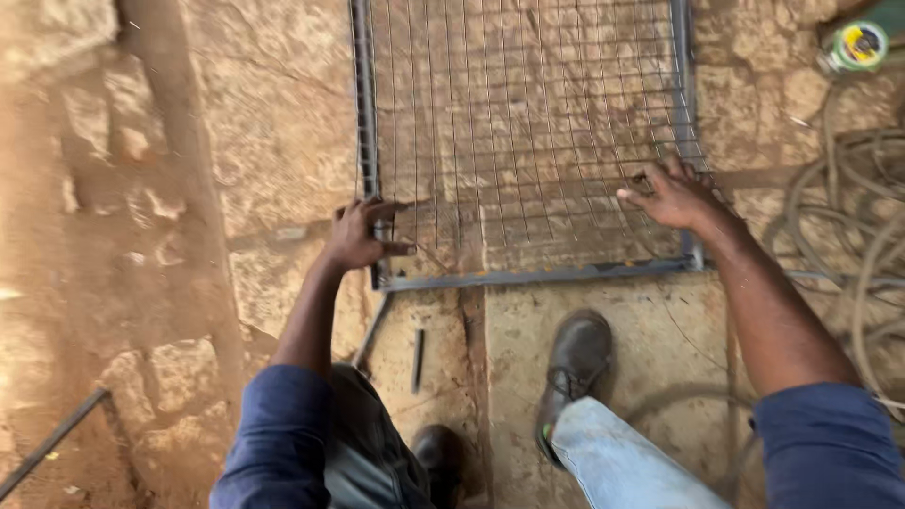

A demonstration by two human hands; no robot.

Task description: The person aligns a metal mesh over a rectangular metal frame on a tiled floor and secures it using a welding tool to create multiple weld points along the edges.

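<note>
Blue sleeves and a grey-trousered knee fill the bottom edge, with a dark boot (pixel 575 363) planted on the stone floor (pixel 283 123) just short of a metal-framed wire mesh panel (pixel 528 132). The left hand (pixel 358 236) is clenched on the panel's near left corner, fingers curled over the frame bar. The right hand (pixel 674 196) lies on the mesh by the near right corner, fingers hooked into the wires. The panel lies flat on rough tan paving. Coiled hose (pixel 848 217) rests to the right, and a loose metal rod (pixel 47 443) lies at lower left.
</note>
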